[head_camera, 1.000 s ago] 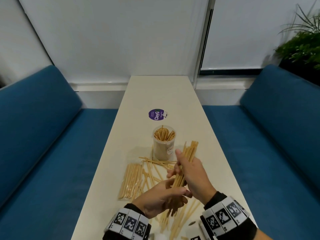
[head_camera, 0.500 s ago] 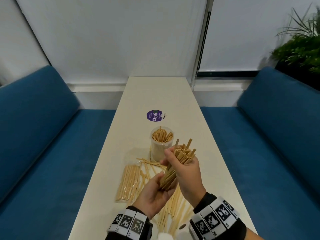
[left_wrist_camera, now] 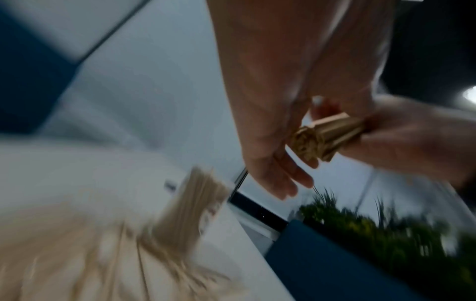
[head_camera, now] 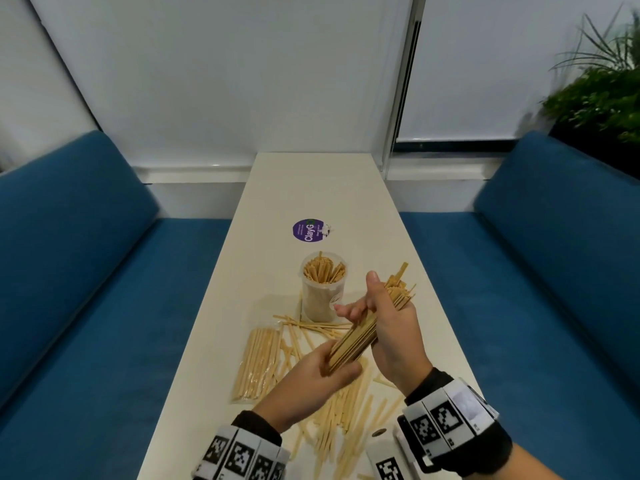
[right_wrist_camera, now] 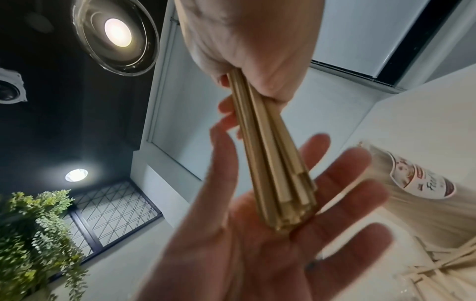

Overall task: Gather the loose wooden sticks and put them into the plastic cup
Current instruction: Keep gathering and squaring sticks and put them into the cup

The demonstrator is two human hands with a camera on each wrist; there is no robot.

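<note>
My right hand (head_camera: pixel 389 323) grips a bundle of wooden sticks (head_camera: pixel 358 339) round its middle, held slanted above the table just right of the plastic cup (head_camera: pixel 322 299). My left hand (head_camera: pixel 322 370) lies open, its flat palm touching the bundle's lower end. In the right wrist view the left hand's palm (right_wrist_camera: pixel 270 244) meets the stick ends (right_wrist_camera: pixel 283 203). The cup stands upright, packed with sticks. Several loose sticks (head_camera: pixel 343 420) lie scattered on the table under both hands.
A clear-wrapped packet of sticks (head_camera: pixel 258 365) lies left of the loose ones. A purple round sticker (head_camera: pixel 309 230) sits beyond the cup. The narrow white table (head_camera: pixel 318 188) runs between two blue sofas (head_camera: pixel 79 271). A plant (head_camera: pixel 602 98) stands at the far right.
The right hand has lifted the bundle off the table, up and to the right. The left hand, earlier curled round the lower end, now lies flat against the stick ends.
</note>
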